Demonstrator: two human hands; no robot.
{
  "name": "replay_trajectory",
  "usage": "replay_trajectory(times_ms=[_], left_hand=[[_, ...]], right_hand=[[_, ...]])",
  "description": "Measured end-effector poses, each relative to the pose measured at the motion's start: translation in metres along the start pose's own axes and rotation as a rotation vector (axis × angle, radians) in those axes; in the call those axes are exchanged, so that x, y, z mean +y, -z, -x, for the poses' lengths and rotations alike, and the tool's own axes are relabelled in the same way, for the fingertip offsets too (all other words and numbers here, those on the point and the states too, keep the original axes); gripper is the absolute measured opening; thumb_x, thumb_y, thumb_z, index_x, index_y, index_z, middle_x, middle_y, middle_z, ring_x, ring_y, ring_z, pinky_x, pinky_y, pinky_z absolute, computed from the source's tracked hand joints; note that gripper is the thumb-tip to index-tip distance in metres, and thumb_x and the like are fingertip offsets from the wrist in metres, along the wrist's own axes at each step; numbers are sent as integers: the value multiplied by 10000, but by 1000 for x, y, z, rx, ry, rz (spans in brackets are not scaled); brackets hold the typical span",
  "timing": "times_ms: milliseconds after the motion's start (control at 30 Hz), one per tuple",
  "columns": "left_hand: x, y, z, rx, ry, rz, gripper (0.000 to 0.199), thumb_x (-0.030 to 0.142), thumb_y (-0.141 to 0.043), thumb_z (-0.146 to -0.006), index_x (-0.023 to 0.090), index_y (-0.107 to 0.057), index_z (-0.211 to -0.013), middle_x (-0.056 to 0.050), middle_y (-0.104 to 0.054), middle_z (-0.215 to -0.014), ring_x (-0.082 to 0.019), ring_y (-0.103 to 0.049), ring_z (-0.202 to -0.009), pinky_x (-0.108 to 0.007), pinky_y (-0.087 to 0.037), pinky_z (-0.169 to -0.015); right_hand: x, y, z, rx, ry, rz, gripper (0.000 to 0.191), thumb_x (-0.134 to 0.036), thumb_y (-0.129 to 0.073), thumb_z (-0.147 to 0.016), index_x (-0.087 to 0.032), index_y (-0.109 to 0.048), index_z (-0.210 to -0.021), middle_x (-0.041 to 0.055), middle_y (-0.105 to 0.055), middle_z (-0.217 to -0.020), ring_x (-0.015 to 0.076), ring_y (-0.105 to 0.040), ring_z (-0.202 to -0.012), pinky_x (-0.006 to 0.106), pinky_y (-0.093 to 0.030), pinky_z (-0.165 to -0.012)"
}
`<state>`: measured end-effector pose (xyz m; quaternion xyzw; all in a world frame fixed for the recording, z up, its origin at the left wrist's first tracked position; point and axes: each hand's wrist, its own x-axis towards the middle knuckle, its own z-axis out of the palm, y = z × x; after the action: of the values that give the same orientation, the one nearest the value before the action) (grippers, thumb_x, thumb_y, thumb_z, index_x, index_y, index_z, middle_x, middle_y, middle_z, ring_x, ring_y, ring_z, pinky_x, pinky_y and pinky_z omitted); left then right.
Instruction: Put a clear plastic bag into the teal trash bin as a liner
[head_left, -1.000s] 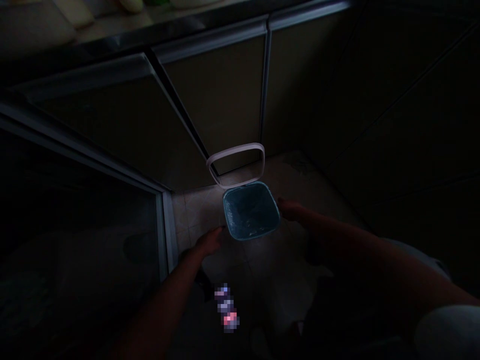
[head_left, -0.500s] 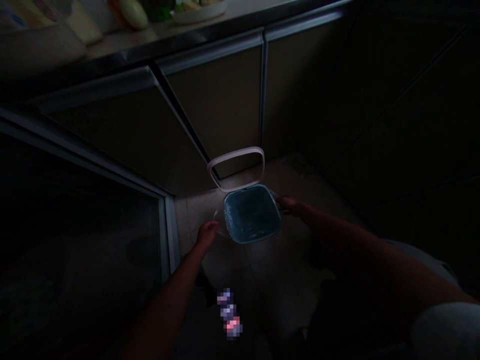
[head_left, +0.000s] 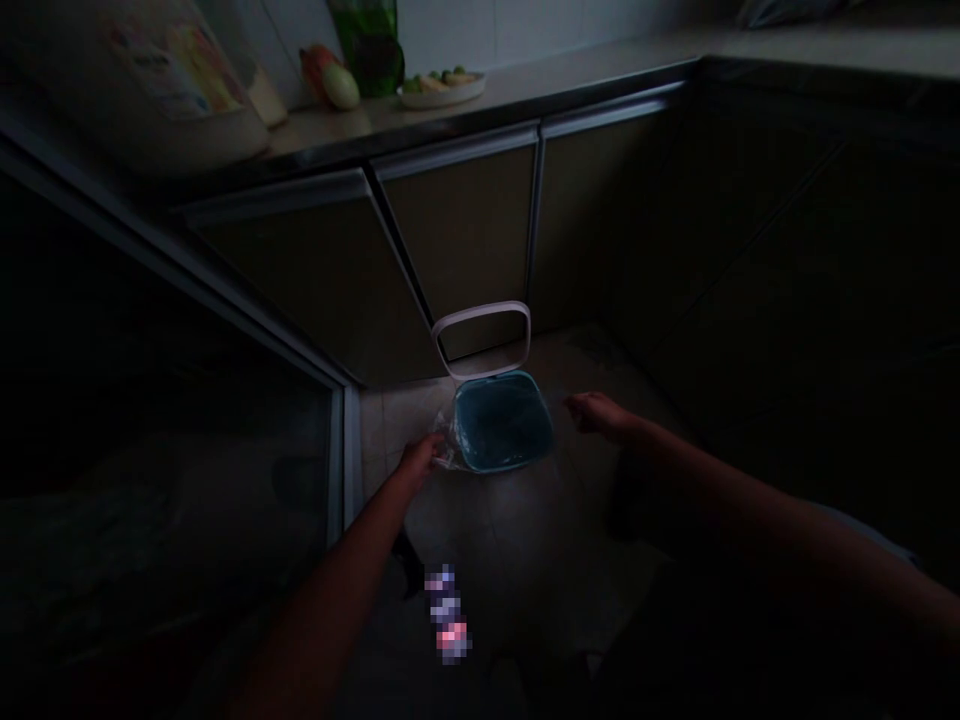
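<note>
The dim tiled floor [head_left: 517, 530] bears a blue-green bin [head_left: 502, 425] lined with clear plastic [head_left: 448, 441].

I count two hands [head_left: 421, 458] [head_left: 596, 413], one bin [head_left: 504, 425], one pale frame [head_left: 481, 313], one clear bag [head_left: 448, 440], one plate [head_left: 444, 97] and one labelled container [head_left: 150, 100].

A dim kitchen corner seen from above. Pale floor tiles [head_left: 495, 530] with faint joints run up to base cabinets [head_left: 457, 230], whose dark panels have metallic trim. Over them, a light countertop [head_left: 570, 75] with a dark front edge turns the corner to the right. Behind it rises a white tiled wall [head_left: 465, 35]. At left stands a metal-framed door [head_left: 341, 450]; the right side sinks into shadow.
</note>
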<state>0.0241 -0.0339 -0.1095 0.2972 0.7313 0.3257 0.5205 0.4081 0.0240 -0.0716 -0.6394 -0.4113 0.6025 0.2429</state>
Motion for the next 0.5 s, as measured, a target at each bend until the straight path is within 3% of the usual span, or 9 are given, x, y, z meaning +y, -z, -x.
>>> replay_trajectory(times_ms=[233,500], left_hand=[[49,8,45,25,-195,191,345,439,-698,-616,181,-645,-840,75,-486,-590,-130,-596,-610,-230,-371,-565],[90,37,116,-119,-372,408,384,338,-792,-617,146,-711,-939,97,-470,-562,-91,-505,-541,-283,-532,-683]], right_hand=[[-37,-4,65,-68,176,14,329,-466,-691,-776,-198,-549,-652,19,-544,-686,141,-509,-610,276,-459,-574],[-80,15,127,-56,333,2,305,-487,-682,-795,-193,-645,-720,80,-668,-825,197,-595,-777,307,-493,-675]])
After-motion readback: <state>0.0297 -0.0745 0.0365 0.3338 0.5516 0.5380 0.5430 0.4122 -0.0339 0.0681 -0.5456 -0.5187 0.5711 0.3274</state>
